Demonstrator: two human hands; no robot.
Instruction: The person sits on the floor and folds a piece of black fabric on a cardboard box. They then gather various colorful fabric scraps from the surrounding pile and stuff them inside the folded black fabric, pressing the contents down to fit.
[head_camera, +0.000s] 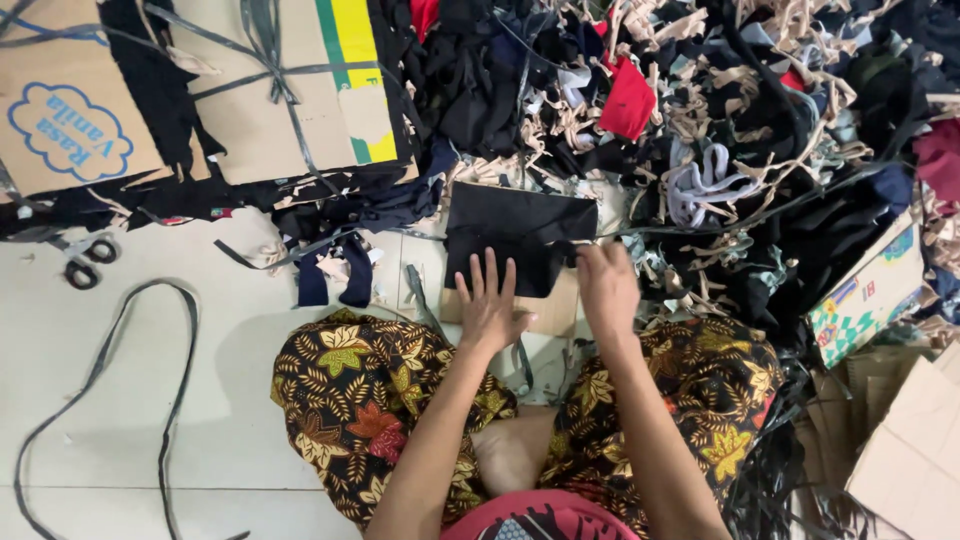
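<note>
A black piece of cloth (515, 232) lies flat on a brown cardboard sheet (556, 312) on the floor in front of my knees. My left hand (488, 302) rests open and flat on the near edge of the cloth, fingers spread. My right hand (605, 285) is at the cloth's right edge, fingers bent down onto it; whether it pinches the cloth I cannot tell. I sit cross-legged in trousers with a brown and yellow leaf print (370, 395).
A big heap of black, red and beige fabric scraps (740, 120) fills the far right. Tied cardboard boxes (290, 90) stand at far left. Black-handled scissors (85, 260) and a long black strap (170, 400) lie on the tiled floor. More cardboard (915, 450) sits at right.
</note>
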